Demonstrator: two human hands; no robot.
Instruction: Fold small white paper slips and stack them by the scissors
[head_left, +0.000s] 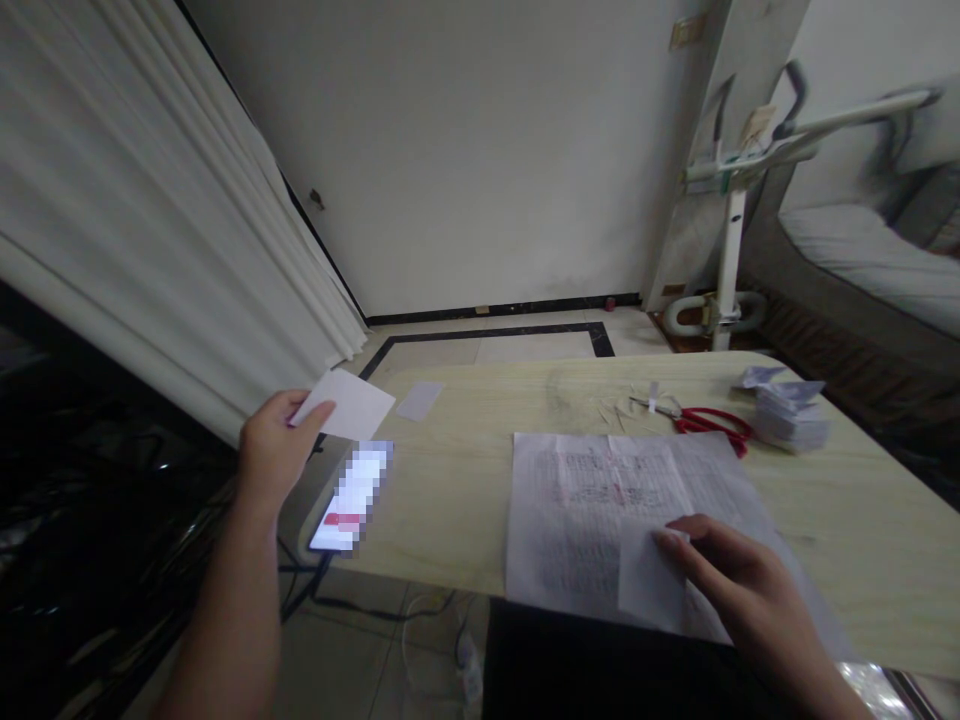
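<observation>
My left hand [281, 440] pinches a blank white card [351, 403] by its left edge, raised at the table's left end. Just beyond it, a second pale card [420, 400] lies on the tabletop. Below the held card rests a phone [352, 500] with its screen lit and partly blurred out. At the right, my right hand [720, 560] grips the corner of a small white slip of paper [651, 575] between thumb and fingers. That slip is over a large creased printed sheet [592, 490], whose text is too blurred to read.
Red-handled scissors [712, 422] lie behind the sheet, close to several thin sticks [616, 412]. A stack of folded papers [789, 412] stands at the right of the wooden table [450, 490]. Beyond are a white curtain [172, 190] and exercise equipment [729, 240].
</observation>
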